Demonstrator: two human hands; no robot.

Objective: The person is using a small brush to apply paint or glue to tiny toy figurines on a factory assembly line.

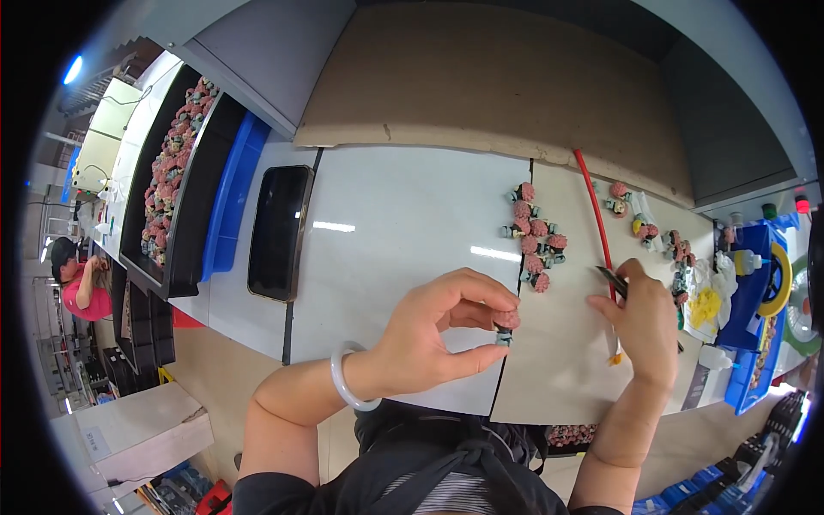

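Observation:
Pinched between thumb and fingers of my left hand (438,330) is a small figurine (506,319) with a bumpy pink head and a teal body. My right hand (645,322) is curled around a slim dark tool (613,280), whose pointed end sticks out past the fingers; its exact kind is unclear. A red-handled paintbrush (594,202) runs beneath that tool and beside my right thumb, its yellowish tip towards me. I cannot tell whether my fingers touch the brush. Beyond my hands, a cluster of similar pink-headed figurines (538,227) sits on the table.
More figurines (678,247) lie on the right, near crumpled yellow-stained tissue (705,305), a blue bin (745,283) and a yellow tape roll (779,279). On the left are a phone (280,232) and a black tray (190,257) full of figurines. Another person (81,287) works far left.

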